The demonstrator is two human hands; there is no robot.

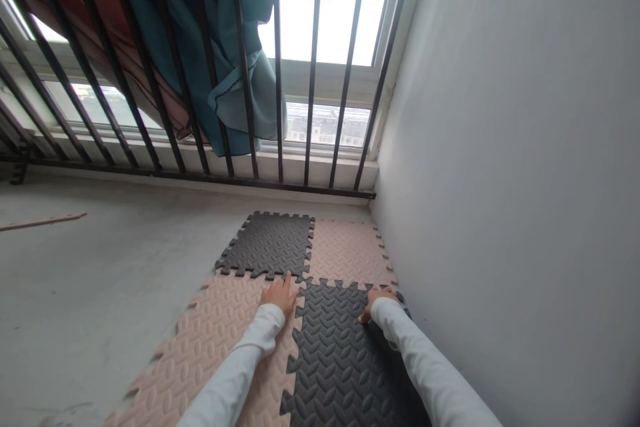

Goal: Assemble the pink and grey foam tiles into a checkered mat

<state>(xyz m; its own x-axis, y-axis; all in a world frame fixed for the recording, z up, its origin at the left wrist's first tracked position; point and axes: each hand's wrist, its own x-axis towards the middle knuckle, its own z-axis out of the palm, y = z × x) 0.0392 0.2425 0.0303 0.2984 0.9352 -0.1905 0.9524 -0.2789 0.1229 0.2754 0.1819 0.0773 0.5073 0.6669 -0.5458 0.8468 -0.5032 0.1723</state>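
Observation:
Four foam floor mat tiles with interlocking toothed edges and a raised tread pattern lie in a two-by-two block. The near left is a pink foam tile (220,333); beside it is a near dark grey foam tile (345,367). Behind them are a far dark tile (275,243) and a far pink tile (350,250). My left hand (280,295) lies on the near pink tile's far right corner, fingers stretched toward the seam. My right hand (381,299) rests on the near dark tile's far right corner, thumb apart from the fingers. Whether the teeth are fully locked there, I cannot tell.
A white wall (500,180) rises close along the right side. Black metal railing bars (280,113) stand before the window, with a teal and reddish curtain (200,47) hanging behind them. A thin pinkish strip (45,221) lies on the grey floor (100,293) at left.

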